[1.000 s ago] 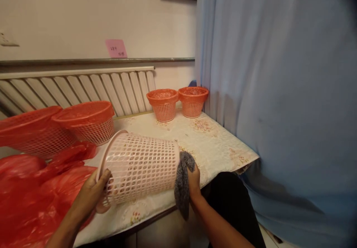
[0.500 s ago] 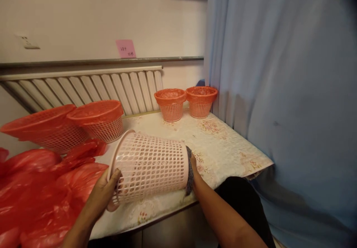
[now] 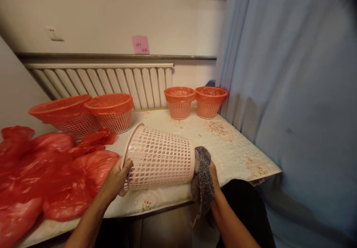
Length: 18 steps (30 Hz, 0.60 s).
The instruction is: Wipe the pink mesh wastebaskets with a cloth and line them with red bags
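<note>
A pale pink perforated plastic wastebasket [image 3: 163,158] lies on its side above the table's near edge, its mouth facing left and its base facing right. My left hand [image 3: 118,175] grips the rim, thumb outside and the other fingers hidden inside the mouth. In my right hand [image 3: 214,177] is a dark grey cloth [image 3: 203,177], bunched up beside the basket's base. The cloth hides most of the right fingers and hangs down below the table edge.
Red plastic bags [image 3: 61,173] are heaped at the left. Behind them stand two red-lined baskets [image 3: 117,119], and two more lined baskets [image 3: 180,108] stand at the back. A blue curtain [image 3: 292,91] borders the flowered tablecloth [image 3: 237,155] on the right.
The cloth in my right hand has come away from the basket's base toward the right and now shows more fully. My left hand keeps its hold on the rim. The view has shifted left.
</note>
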Motion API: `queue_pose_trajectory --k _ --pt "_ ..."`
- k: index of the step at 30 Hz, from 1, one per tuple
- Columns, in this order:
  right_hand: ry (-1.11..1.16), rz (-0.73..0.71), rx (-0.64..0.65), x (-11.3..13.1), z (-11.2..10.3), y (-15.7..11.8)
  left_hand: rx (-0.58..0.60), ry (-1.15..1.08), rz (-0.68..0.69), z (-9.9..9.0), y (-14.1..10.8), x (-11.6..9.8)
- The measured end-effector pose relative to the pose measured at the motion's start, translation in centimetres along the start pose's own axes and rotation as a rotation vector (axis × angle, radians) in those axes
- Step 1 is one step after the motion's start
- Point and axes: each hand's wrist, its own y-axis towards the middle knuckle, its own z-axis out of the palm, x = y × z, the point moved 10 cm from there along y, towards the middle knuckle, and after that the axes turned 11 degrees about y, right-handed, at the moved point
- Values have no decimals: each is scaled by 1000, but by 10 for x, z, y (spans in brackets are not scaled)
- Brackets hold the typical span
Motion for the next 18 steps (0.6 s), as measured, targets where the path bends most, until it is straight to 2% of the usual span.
queue_pose_trajectory --k 2,4,7,9,12,18 --pt "-53 58 -27 16 0 8 -11 -17 -3 3 -3 1" --pt "-148 7 -70 38 2 10 -20 -27 0 7 -6 -2" --pt "-328 -251 -56 72 18 1 -31 -61 -15 13 -12 -8" --pt "-444 -417 -31 83 31 -12 -47 -89 -42 16 -16 -11" --pt "-550 -549 21 87 51 -32 -51 -121 -65 23 -23 -13" --pt "-523 -573 261 79 105 -73 -55 -85 28 50 -38 -23"
